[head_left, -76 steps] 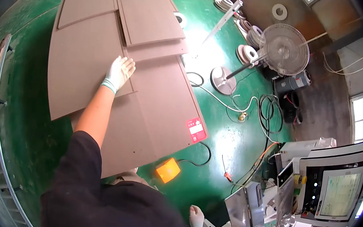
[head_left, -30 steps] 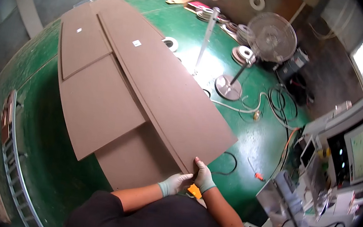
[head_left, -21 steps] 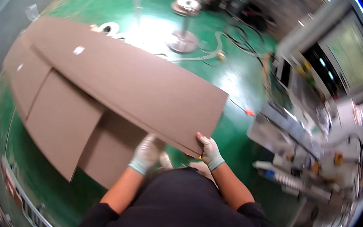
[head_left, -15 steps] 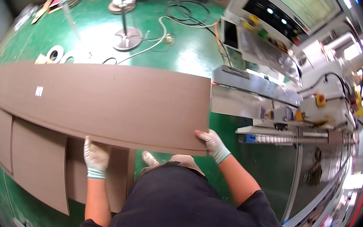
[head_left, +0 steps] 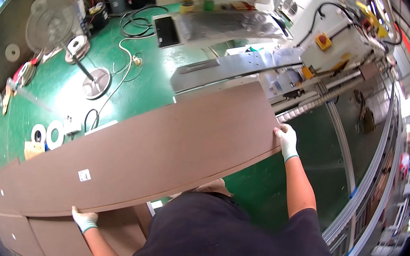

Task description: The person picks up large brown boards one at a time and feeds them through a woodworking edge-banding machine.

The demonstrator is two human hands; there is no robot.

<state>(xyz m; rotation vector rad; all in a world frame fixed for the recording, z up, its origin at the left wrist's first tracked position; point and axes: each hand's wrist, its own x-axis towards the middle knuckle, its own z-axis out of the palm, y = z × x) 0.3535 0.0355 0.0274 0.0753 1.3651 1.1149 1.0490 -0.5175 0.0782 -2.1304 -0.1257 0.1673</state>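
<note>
Long brown board [head_left: 160,158], held level above the green floor [head_left: 144,79]; far end beside the grey machine bed [head_left: 233,67], near edge over stacked boards [head_left: 48,234]; right hand [head_left: 285,140] clasps its end corner, arm extended; left hand [head_left: 84,218] grips the near edge.

Both arms are spread wide from a torso in a dark short-sleeved shirt. The right arm reaches forward and up, nearly straight, its bare forearm ending in a white-gloved right hand [head_left: 286,141] whose fingers curl in a closed grip at about chest level in front. The left arm extends out low to the person's left, elbow bent, and the white-gloved left hand [head_left: 84,218] is also clenched in a grip, fingers wrapped from below, knuckles facing the camera.
</note>
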